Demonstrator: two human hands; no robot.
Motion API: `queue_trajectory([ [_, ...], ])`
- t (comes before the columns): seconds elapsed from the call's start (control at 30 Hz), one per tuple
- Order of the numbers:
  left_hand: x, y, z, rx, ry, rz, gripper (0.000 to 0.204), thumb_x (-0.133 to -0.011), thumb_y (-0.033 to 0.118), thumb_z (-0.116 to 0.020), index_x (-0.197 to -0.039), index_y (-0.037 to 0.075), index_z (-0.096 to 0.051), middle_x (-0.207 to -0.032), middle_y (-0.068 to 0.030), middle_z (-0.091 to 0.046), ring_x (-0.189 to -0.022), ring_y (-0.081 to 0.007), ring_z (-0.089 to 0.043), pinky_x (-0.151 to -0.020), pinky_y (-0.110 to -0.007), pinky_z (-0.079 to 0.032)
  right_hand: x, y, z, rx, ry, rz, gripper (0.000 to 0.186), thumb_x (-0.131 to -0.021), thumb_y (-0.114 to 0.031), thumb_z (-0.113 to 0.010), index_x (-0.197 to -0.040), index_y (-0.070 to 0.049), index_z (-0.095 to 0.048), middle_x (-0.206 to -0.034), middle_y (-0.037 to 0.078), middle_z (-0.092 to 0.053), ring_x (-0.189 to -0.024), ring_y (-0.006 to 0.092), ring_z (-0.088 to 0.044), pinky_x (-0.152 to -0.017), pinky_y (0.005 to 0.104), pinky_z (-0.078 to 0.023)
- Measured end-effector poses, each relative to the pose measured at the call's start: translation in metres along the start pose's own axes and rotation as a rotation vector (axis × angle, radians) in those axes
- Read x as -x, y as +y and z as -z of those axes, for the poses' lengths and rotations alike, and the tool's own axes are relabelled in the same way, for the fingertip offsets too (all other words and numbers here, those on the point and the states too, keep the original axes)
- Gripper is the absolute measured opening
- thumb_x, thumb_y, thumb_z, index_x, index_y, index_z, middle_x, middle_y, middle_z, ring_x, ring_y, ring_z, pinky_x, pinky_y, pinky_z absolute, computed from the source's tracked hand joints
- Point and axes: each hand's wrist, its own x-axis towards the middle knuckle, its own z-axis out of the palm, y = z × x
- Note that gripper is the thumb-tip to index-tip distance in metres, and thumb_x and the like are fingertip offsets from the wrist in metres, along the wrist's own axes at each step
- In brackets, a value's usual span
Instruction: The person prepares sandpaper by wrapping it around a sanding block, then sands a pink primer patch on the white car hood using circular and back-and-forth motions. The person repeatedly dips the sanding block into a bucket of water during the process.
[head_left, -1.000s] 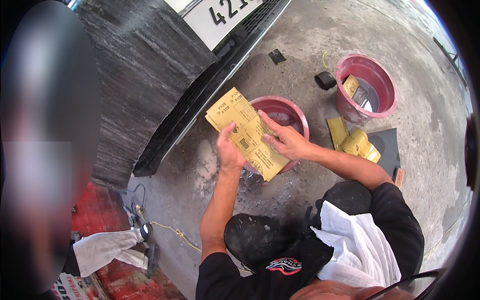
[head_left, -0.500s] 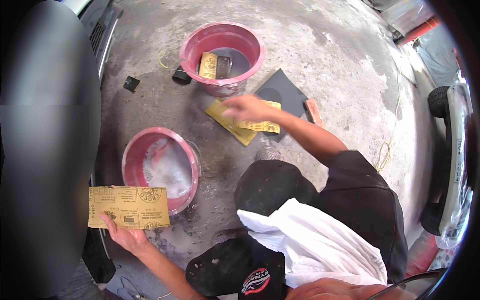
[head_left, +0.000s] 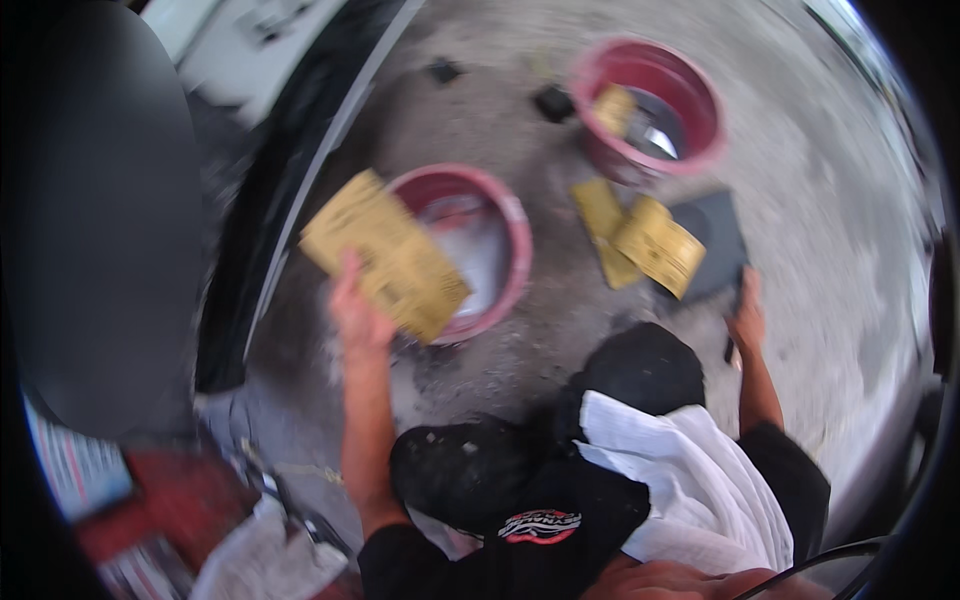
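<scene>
My left hand [head_left: 355, 310] grips a stack of folded yellow sandpaper [head_left: 385, 255], held over a pink bucket [head_left: 515, 240] of cloudy, foamy water. My right hand [head_left: 747, 315] is blurred at the right edge of a dark grey sheet [head_left: 710, 220]; whether it holds that sheet or the small object beside it is unclear. Yellow sandpaper pieces [head_left: 660, 250] lie on the grey sheet and beside it. A second pink bucket [head_left: 690, 85] farther back contains yellow paper and dark items in water.
A car's dark lower bumper [head_left: 290, 160] runs along the left. Small dark pieces [head_left: 555, 105] lie on the concrete floor [head_left: 830, 200]. At lower left are a red surface [head_left: 180, 485] and another person's pale trouser leg [head_left: 245, 560]. A white cloth [head_left: 690, 480] hangs over my body.
My right hand left the sandpaper stack, reached across the loose pieces and moved right to the grey sheet's edge. My left hand still holds the stack. The view has swung between frames.
</scene>
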Motion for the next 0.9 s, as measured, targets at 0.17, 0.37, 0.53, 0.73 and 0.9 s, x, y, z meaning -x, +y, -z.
queue_trajectory([
  [0.17, -0.015, 0.011, -0.007, 0.059, -0.082, -0.067, 0.048, -0.112, 0.033, -0.051, -0.148, 0.001, -0.050, -0.141, -0.0161, -0.063, -0.128, -0.0312, -0.063, -0.109, -0.046, -0.052, -0.003, 0.056, 0.003, 0.134, 0.009, -0.143, 0.086, -0.089, -0.015, -0.058, -0.168, -0.016, -0.023, -0.095, 0.031, -0.072, -0.085, 0.0428, -0.073, -0.079, 0.0526, -0.056],
  [0.37, -0.001, 0.003, 0.000, 0.171, -0.184, -0.052, 0.048, -0.114, 0.034, -0.043, -0.147, 0.000, -0.049, -0.138, -0.0174, -0.064, -0.124, -0.0313, -0.065, -0.107, -0.047, -0.054, -0.025, -0.100, 0.081, -0.710, 0.393, -0.175, 0.068, -0.096, -0.031, -0.071, -0.156, -0.008, -0.049, -0.096, 0.008, -0.065, -0.083, 0.0169, -0.063, -0.076, 0.0328, -0.052],
  [0.53, 0.005, -0.006, -0.031, 0.078, -0.227, -0.089, 0.045, -0.114, 0.030, -0.044, -0.146, -0.002, -0.050, -0.135, -0.0173, -0.065, -0.121, -0.0297, -0.068, -0.105, -0.045, -0.054, -0.014, -0.335, 0.137, -1.028, 0.216, 0.463, 0.067, -0.089, -0.022, -0.078, -0.150, -0.006, -0.054, -0.109, 0.011, -0.065, -0.096, 0.0213, -0.066, -0.083, 0.0351, -0.056],
  [0.73, 0.027, 0.001, -0.055, 0.049, -0.254, -0.203, 0.046, -0.116, 0.029, -0.037, -0.148, -0.002, -0.046, -0.136, -0.0183, -0.063, -0.120, -0.0291, -0.068, -0.106, -0.042, -0.055, 0.039, -0.525, 0.151, -0.867, -0.004, 1.190, 0.071, -0.079, -0.028, -0.089, -0.143, -0.009, -0.062, -0.115, 0.017, -0.063, -0.103, 0.0310, -0.067, -0.089, 0.0422, -0.057],
  [0.9, 0.039, 0.016, -0.052, -0.013, -0.211, -0.302, 0.064, -0.109, 0.049, -0.052, -0.157, 0.007, -0.038, -0.145, -0.0132, -0.056, -0.134, -0.0261, -0.057, -0.110, -0.044, -0.052, 0.052, -0.573, 0.122, -0.685, 0.087, 1.421, 0.071, -0.081, -0.032, -0.086, -0.144, -0.010, -0.061, -0.119, 0.017, -0.063, -0.109, 0.0371, -0.063, -0.097, 0.0474, -0.052],
])
